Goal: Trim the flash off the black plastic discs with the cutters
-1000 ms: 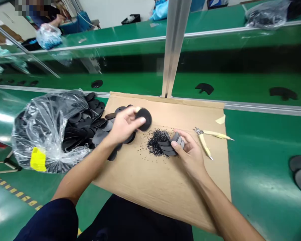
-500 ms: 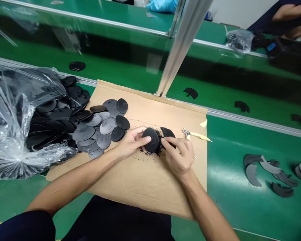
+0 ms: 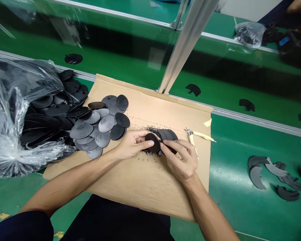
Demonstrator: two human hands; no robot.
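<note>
My left hand holds a black oval disc between thumb and fingers, its plain dark face showing. At the disc's right edge are the fingertips of my right hand, pinched together; what lies between them is too small to make out. Several dark overlapping pieces lie fanned out just behind the right fingers, partly hidden. Small black crumbs are scattered on the cardboard around and under the disc. Right of my right hand lie yellow-handled nippers, jaws spread.
Many oval discs are heaped on the left, spilling from a clear plastic bag. Grey and black crescent pieces lie on the green table at right. A metal post rises behind the cardboard.
The disc in my left hand has turned, so its raised mark no longer shows. The fanned dark pieces behind my right fingers show more clearly. The whole view has shifted slightly.
</note>
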